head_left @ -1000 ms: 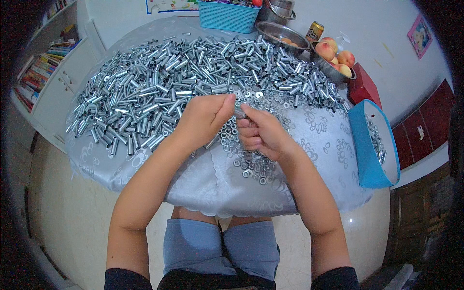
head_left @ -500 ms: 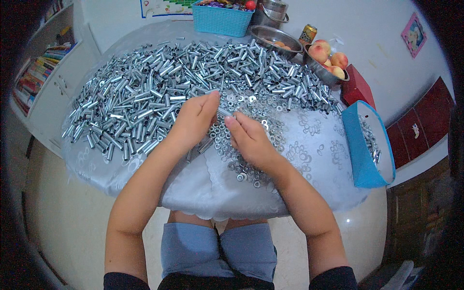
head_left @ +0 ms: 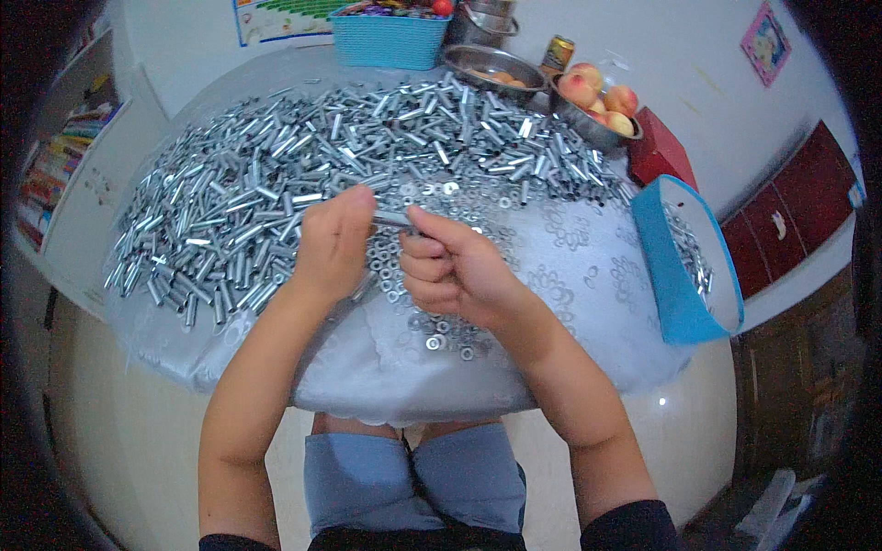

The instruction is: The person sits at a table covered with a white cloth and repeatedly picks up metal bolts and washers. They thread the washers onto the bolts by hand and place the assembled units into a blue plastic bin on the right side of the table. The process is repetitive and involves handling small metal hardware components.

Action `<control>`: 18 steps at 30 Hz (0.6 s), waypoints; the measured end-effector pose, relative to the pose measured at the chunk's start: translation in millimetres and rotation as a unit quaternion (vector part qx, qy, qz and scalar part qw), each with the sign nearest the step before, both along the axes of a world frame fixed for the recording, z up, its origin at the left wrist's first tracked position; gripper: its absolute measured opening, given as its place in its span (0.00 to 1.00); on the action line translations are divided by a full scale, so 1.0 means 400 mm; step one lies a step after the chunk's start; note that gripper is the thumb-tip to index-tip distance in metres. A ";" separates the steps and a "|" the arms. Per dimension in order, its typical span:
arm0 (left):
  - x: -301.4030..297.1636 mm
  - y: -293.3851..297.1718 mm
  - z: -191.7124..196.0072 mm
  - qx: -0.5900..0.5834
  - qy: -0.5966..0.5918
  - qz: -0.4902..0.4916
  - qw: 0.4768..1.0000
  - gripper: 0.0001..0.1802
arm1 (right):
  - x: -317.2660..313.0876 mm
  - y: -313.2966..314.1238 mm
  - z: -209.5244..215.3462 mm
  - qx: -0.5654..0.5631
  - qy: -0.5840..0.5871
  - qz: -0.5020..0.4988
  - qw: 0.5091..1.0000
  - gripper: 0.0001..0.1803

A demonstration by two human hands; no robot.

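A short silvery metal tube [head_left: 393, 219] bridges the gap between my two hands, lying nearly level above the table. My left hand [head_left: 333, 246] is closed around its left end, fingers curled and partly hidden. On the other end, my right hand [head_left: 457, 268] grips with the thumb on top and the fingers folded under. Below and between the hands lie loose nuts and washers [head_left: 434, 343], spread over the cloth. Beyond them a wide heap of similar metal tubes [head_left: 248, 197] covers the far and left part of the table.
A silvery patterned cloth [head_left: 404, 386] covers the table. At right stands a blue bin [head_left: 657, 266] with metal parts inside. Along the back are a blue basket [head_left: 386, 41], a steel bowl [head_left: 496, 66], a can [head_left: 558, 55], a bowl of peaches [head_left: 588, 119] and a red box [head_left: 663, 151].
The view has shifted, so the table sits slightly further left and higher. My right hand has turned, its folded fingers now showing, and more of the tube is visible between my hands.
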State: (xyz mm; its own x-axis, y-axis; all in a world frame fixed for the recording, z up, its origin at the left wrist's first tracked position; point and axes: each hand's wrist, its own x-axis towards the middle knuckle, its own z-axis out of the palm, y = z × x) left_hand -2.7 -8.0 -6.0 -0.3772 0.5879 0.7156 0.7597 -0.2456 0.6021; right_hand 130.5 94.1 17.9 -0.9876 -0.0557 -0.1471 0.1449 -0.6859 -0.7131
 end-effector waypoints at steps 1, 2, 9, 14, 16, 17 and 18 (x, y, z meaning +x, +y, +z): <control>0.003 0.006 -0.001 -0.005 -0.035 0.005 0.999 0.21 | 0.001 0.000 0.006 0.044 0.009 -0.037 0.998 0.22; 0.005 0.007 -0.001 -0.038 -0.140 -0.006 0.989 0.24 | 0.002 0.015 0.010 0.017 0.011 -0.050 0.999 0.22; -0.009 0.012 0.001 -0.020 -0.124 -0.045 0.991 0.23 | 0.114 0.232 0.080 -0.116 0.310 -0.364 0.871 0.16; -0.002 0.013 0.002 -0.079 -0.070 -0.046 0.993 0.22 | 0.258 0.380 0.087 -0.168 0.423 -0.507 0.732 0.30; 0.000 0.016 0.000 -0.094 -0.057 -0.017 0.994 0.22 | 0.270 0.386 0.074 -0.257 0.418 -0.512 0.705 0.33; 0.000 0.017 0.000 -0.101 -0.050 -0.002 0.994 0.22 | 0.263 0.390 0.066 -0.257 0.414 -0.485 0.726 0.32; 0.005 0.022 -0.004 -0.112 -0.070 0.011 0.991 0.21 | 0.248 0.387 0.053 -0.257 0.410 -0.461 0.744 0.31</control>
State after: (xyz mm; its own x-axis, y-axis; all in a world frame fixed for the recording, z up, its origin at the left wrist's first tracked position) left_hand -0.7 0.8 -7.7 -0.4784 0.7168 0.5073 0.6684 -0.0774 0.7397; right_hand 229.5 248.9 39.0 -0.3873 0.8600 0.3322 -0.8952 -0.4370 0.0876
